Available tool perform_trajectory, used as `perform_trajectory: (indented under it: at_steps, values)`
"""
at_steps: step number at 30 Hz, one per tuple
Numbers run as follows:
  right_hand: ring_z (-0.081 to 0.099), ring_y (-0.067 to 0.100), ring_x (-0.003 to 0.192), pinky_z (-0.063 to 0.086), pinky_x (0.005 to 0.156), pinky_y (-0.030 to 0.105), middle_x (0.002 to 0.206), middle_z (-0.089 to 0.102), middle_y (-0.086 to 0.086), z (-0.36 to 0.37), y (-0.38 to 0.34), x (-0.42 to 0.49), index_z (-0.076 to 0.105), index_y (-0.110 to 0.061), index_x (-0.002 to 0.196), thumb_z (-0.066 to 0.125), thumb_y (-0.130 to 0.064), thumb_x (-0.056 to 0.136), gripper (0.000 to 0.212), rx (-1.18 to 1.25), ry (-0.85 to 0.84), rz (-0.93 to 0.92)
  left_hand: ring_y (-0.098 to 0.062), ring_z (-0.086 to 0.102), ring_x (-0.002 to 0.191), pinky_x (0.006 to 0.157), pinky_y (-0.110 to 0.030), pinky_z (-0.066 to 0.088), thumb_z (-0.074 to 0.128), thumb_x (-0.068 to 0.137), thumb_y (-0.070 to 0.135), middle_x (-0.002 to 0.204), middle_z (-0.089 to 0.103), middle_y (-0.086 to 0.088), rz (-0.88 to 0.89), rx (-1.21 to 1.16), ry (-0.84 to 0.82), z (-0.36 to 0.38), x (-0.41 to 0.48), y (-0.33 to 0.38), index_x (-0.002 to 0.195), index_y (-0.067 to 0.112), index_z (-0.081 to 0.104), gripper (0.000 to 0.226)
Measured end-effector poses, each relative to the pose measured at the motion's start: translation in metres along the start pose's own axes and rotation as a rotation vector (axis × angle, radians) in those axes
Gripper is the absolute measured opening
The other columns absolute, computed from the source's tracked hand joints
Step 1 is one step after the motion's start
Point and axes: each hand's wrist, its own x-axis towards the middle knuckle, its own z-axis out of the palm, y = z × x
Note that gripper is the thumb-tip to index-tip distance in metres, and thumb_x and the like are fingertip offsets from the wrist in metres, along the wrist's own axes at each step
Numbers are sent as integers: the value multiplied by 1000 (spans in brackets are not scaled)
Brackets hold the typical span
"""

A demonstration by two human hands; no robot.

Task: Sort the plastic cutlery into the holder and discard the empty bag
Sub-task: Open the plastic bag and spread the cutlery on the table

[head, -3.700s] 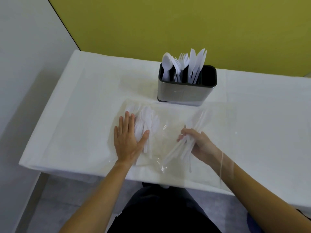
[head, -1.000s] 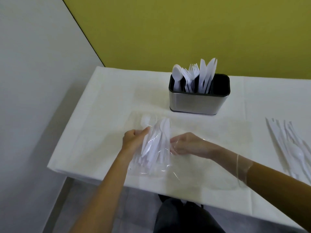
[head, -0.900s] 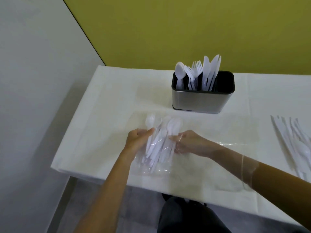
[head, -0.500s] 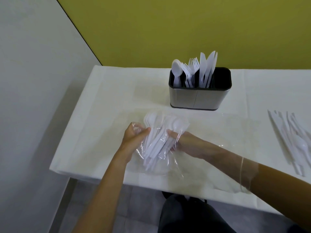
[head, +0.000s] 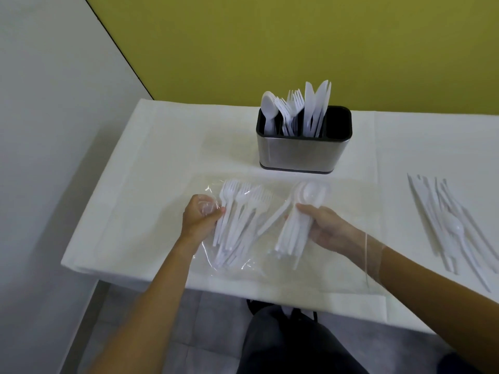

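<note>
A clear plastic bag (head: 348,211) lies flat on the white table (head: 151,190), and my right forearm is inside it. My right hand (head: 324,228) grips a bundle of white spoons (head: 297,225) inside the bag. My left hand (head: 199,220) holds the bag's crumpled left end beside a heap of white forks (head: 237,222), which also lies in the bag. A steel holder (head: 303,152) with a black rim stands behind; spoons, forks and knives stand upright in its left three compartments, and its right compartment looks empty.
A loose pile of white knives (head: 453,228) with a spoon among them lies on the table at the right. The table's near edge runs just below my hands. A grey wall is on the left and a yellow wall is behind the table.
The single clump of cutlery in the bag has split: my right hand has drawn the spoons to the right, while the forks stay by my left hand. Earlier, the knives were laid out at the right.
</note>
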Motion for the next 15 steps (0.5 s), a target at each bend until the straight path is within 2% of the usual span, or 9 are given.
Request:
perform_trajectory:
  at_steps: [3, 6, 8, 10, 12, 14, 15]
  values:
    - [64, 17, 56, 55, 57, 25, 70, 60, 11, -26, -7, -10, 60, 1, 84, 49, -10, 95, 19, -13, 23, -15, -10, 56, 80, 75, -26, 47, 78, 75, 17, 87, 59, 5, 18, 32, 19, 4, -2, -3, 94, 19, 55, 29]
    - [61, 17, 51, 53, 50, 24, 63, 61, 8, -53, -19, -22, 61, -1, 81, 50, -15, 95, 23, -168, 37, 7, -1, 54, 74, 66, -8, 42, 76, 77, 14, 81, 57, 8, 64, 38, 59, 11, -7, -2, 98, 15, 51, 32]
    - [59, 18, 52, 50, 51, 25, 62, 61, 7, -74, -28, -26, 61, -2, 83, 51, -17, 94, 21, -291, 93, 23, -1, 54, 72, 64, -7, 40, 77, 77, 15, 80, 58, 9, 83, 43, 79, 14, -8, -3, 94, 18, 48, 33]
    - [57, 22, 59, 48, 56, 29, 73, 61, 13, -92, -35, -33, 62, 1, 90, 52, -17, 94, 21, -389, 123, 21, 1, 55, 72, 69, -15, 41, 77, 77, 17, 79, 59, 11, 80, 63, 96, 16, -8, -6, 94, 19, 47, 34]
    - [57, 26, 65, 46, 62, 33, 81, 61, 18, -103, -39, -43, 62, 4, 95, 51, -16, 95, 22, -473, 144, 21, 4, 53, 73, 69, -15, 39, 76, 78, 18, 80, 59, 11, 71, 84, 113, 16, -7, -7, 98, 16, 47, 35]
    - [56, 23, 61, 47, 59, 31, 70, 61, 12, -112, -41, -55, 61, 0, 88, 50, -13, 95, 19, -549, 247, -30, 6, 51, 73, 66, -10, 37, 76, 78, 17, 80, 58, 11, 77, 92, 114, 16, -5, -8, 100, 14, 48, 36]
    - [57, 23, 61, 48, 58, 30, 66, 61, 9, -117, -42, -58, 60, -1, 83, 50, -13, 95, 19, -583, 293, -78, 5, 51, 73, 67, -12, 37, 76, 78, 17, 80, 58, 11, 81, 93, 115, 15, -3, -8, 101, 14, 48, 36]
